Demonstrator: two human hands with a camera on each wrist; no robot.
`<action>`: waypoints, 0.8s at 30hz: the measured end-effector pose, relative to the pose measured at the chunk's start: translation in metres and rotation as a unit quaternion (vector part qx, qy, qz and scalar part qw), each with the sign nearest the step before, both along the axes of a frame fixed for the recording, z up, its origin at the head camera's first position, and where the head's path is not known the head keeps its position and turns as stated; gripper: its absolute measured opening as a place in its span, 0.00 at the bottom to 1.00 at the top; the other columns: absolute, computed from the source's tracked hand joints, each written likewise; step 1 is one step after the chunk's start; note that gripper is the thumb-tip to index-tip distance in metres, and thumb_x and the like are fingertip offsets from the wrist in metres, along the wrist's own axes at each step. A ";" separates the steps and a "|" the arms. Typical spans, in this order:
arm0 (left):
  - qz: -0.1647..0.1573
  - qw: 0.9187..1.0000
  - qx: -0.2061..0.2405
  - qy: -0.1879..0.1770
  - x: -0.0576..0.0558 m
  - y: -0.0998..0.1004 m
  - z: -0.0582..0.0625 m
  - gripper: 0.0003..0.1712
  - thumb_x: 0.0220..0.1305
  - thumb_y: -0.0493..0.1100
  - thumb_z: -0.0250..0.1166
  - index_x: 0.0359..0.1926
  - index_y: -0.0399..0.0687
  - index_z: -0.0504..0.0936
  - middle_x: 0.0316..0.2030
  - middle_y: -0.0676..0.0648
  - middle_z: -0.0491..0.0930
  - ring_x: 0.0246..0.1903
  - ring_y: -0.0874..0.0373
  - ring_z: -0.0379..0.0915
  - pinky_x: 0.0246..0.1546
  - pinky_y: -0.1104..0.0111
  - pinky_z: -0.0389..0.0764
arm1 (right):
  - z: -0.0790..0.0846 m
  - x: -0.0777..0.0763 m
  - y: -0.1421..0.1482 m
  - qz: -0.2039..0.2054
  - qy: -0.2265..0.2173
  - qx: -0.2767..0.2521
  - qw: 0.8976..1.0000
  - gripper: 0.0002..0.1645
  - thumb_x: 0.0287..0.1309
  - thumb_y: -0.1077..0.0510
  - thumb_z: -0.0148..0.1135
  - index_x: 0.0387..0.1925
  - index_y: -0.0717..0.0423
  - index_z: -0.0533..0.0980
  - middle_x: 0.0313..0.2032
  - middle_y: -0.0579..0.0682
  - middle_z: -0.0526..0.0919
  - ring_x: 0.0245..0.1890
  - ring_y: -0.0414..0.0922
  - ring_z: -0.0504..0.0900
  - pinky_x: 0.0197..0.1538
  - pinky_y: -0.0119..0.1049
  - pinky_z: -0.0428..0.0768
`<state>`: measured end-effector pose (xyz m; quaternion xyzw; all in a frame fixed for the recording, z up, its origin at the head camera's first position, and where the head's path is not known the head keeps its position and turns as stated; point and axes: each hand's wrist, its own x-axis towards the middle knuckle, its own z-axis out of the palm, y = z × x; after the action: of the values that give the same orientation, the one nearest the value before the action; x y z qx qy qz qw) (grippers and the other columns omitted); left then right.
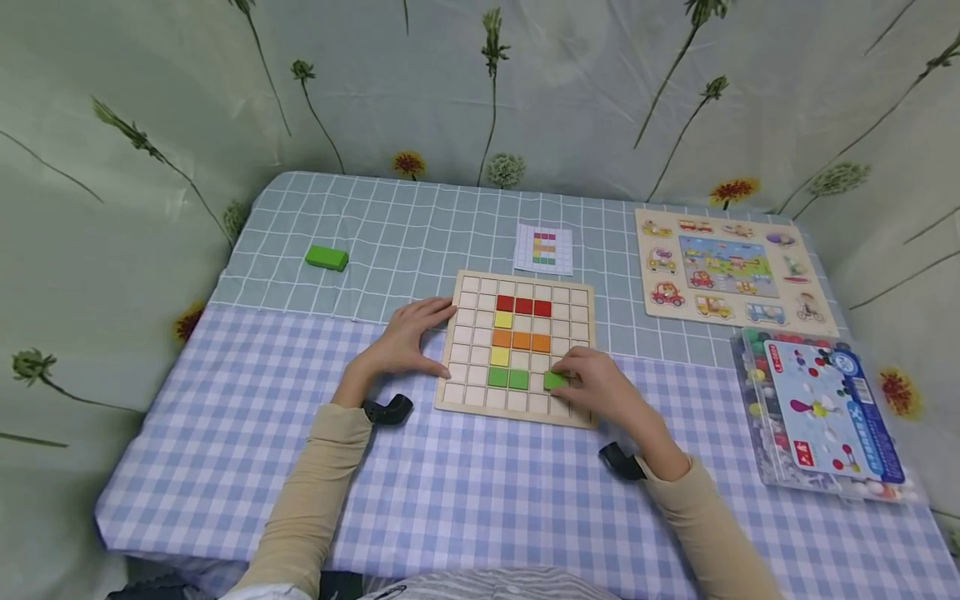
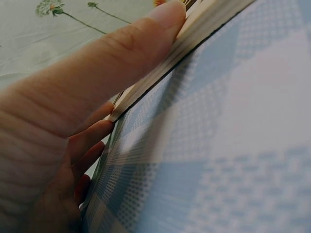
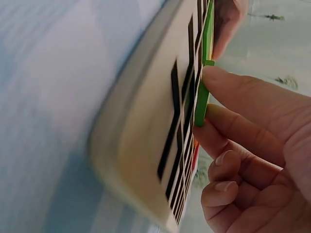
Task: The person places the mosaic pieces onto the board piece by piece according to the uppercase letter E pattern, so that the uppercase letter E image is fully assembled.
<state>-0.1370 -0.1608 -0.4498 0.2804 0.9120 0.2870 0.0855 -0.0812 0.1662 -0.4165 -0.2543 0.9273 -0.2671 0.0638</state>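
A wooden grid board (image 1: 475, 397) lies on the table with red, yellow, orange and green square tiles on it. With spread fingers, my left hand (image 1: 402, 338) touches the board's left edge; in the left wrist view the thumb (image 2: 121, 58) rests along its side. My right hand (image 1: 600, 383) pinches a green tile (image 1: 555, 380) between thumb and fingers, over the lower right part of the grid. Seen from the right wrist, this green tile (image 3: 202, 99) is low against the board; whether it lies flat, I cannot tell. Two green tiles (image 1: 507, 378) lie to its left.
Behind the board lies a pattern card (image 1: 525, 250) with coloured squares. A green block (image 1: 327, 257) is at the back left. To the right are a wooden picture puzzle (image 1: 660, 310) and a clear plastic box (image 1: 780, 477) of coloured pieces.
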 end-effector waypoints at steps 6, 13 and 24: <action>0.001 1.000 0.000 -0.004 0.000 0.001 0.000 0.60 0.37 0.57 0.77 0.70 0.45 0.58 0.71 0.42 0.56 0.72 0.44 0.46 0.67 0.45 0.48 | -0.002 0.000 -0.011 0.015 0.020 0.019 0.999 0.15 0.46 0.57 0.71 0.37 0.60 0.82 0.35 0.51 0.83 0.33 0.42 0.75 0.39 0.37 0.76; 0.031 0.999 0.012 -0.015 0.003 0.005 0.001 0.49 0.50 0.55 0.70 0.70 0.44 0.60 0.71 0.42 0.57 0.71 0.44 0.47 0.67 0.44 0.47 | -0.003 0.002 -0.021 0.026 0.052 0.048 0.997 0.16 0.46 0.55 0.71 0.38 0.59 0.83 0.34 0.50 0.81 0.34 0.43 0.75 0.42 0.39 0.78; 0.058 0.995 -0.016 0.085 0.040 0.038 0.036 0.31 0.67 0.48 0.55 0.67 0.40 0.63 0.68 0.39 0.61 0.69 0.44 0.54 0.65 0.44 0.54 | 0.001 0.004 -0.022 0.031 0.054 0.084 0.995 0.16 0.49 0.54 0.70 0.39 0.58 0.83 0.33 0.49 0.79 0.32 0.40 0.73 0.38 0.36 0.77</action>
<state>-0.0967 -0.1232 -0.4140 0.2489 0.9352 0.2518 -0.0051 -0.0767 0.1441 -0.4159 -0.2903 0.9403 -0.1721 0.0429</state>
